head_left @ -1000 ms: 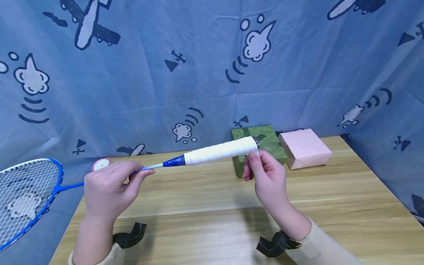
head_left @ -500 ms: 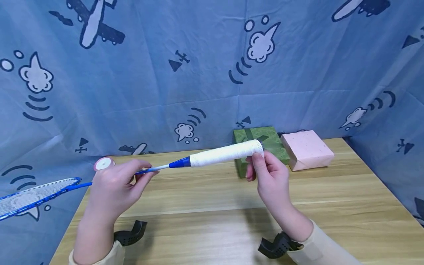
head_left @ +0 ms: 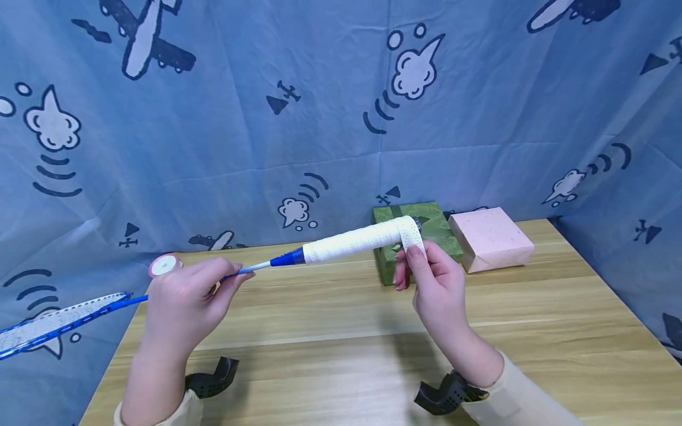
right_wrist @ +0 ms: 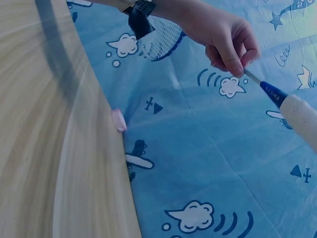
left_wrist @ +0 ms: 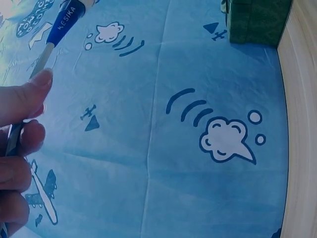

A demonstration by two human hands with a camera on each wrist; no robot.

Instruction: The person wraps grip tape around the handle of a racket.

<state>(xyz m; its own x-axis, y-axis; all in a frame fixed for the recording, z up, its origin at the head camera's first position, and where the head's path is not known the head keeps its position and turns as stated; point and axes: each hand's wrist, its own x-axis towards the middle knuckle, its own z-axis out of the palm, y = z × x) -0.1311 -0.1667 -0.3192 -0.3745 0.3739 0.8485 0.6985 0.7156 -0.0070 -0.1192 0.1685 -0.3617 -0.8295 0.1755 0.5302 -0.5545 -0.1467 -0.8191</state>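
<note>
A blue badminton racket (head_left: 288, 257) is held level above the table in the head view, its head seen nearly edge-on at far left. My left hand (head_left: 183, 307) pinches the thin shaft between thumb and fingers, which the left wrist view also shows. White perforated grip tape (head_left: 351, 240) covers the handle in overlapping turns. From the butt end a short strip of this tape hangs off, and my right hand (head_left: 439, 287) pinches it between thumb and fingers. In the right wrist view the wrapped handle (right_wrist: 302, 116) shows, but my right fingers do not.
Behind the handle stands a green box (head_left: 415, 207) with a ribbon, beside a pink box (head_left: 490, 236). A pink-edged round roll (head_left: 164, 265) lies at the table's back left. A blue printed curtain (head_left: 319, 118) hangs behind the wooden table (head_left: 330, 367).
The racket has turned about its shaft, from its strings facing me to almost edge-on. A longer strip of tape now stands off the butt end, with my right hand slightly farther right.
</note>
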